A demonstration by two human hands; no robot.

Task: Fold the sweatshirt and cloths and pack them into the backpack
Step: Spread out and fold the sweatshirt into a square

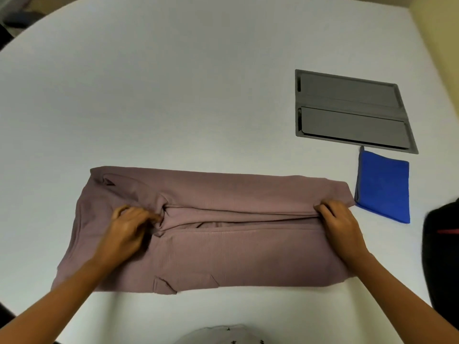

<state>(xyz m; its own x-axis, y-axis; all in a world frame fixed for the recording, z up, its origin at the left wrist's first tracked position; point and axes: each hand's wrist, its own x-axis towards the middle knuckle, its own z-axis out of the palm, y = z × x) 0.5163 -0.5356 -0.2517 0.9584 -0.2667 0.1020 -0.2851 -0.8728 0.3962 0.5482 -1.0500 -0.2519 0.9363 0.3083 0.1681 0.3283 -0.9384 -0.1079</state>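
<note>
Sweatshirt [223, 234]: flat on table [173, 95], under both my hands.
Left hand [129, 229]: fingers pinched on bunched fold.
Right hand [340, 227]: closed on fold's end.
Advice: I'd pull taut, align edges, then press flat.

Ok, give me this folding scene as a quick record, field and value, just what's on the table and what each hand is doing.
sweatshirt: mauve, partly folded lengthwise, flat on white table
left hand: fingers pinching the centre fold
right hand: fingers gripping the fold's right end
blue cloth: folded, right of sweatshirt
grey panel: set in the tabletop, beyond the cloth
backpack: black, at right edge, mostly out of frame
</note>
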